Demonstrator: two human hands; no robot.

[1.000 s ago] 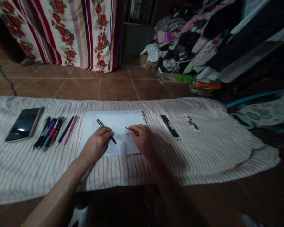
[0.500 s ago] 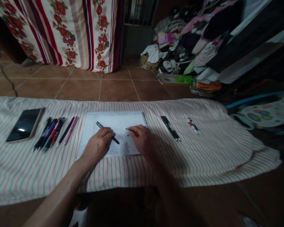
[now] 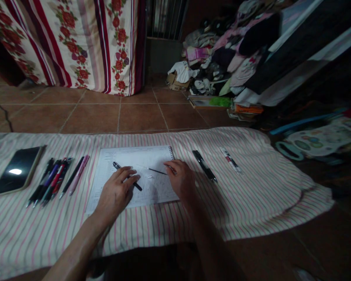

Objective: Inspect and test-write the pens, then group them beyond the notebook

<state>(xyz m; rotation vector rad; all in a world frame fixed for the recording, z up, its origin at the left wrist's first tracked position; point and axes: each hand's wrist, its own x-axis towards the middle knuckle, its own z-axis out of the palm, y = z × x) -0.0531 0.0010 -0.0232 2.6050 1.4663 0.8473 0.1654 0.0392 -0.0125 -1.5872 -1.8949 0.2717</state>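
A spiral notebook (image 3: 105, 183) with a printed or written page lies on a striped cloth. My left hand (image 3: 117, 187) rests over its left half, fingers closed on a black pen barrel (image 3: 138, 186) that slants beneath them. Over the right half, my right hand (image 3: 179, 177) has its fingers curled together, with the end of a thin dark pen refill (image 3: 158, 171) at the fingertips. The refill points left, and its far part looks pale or clear. Between the hands, a small silvery pen tip (image 3: 150, 177) lies on the page.
To the left are a phone (image 3: 17, 169), a bundle of several pens (image 3: 51, 179), and a black pen (image 3: 72, 177) beside a pink pen (image 3: 80, 175). On the right lie black pens (image 3: 204, 166) and a white pen (image 3: 231, 160). Clothes (image 3: 210, 58) are heaped beyond on the floor.
My right hand has shifted slightly right relative to the page, and more of the dark refill shows. My left hand stays on the pen. The whole view has shifted a little.
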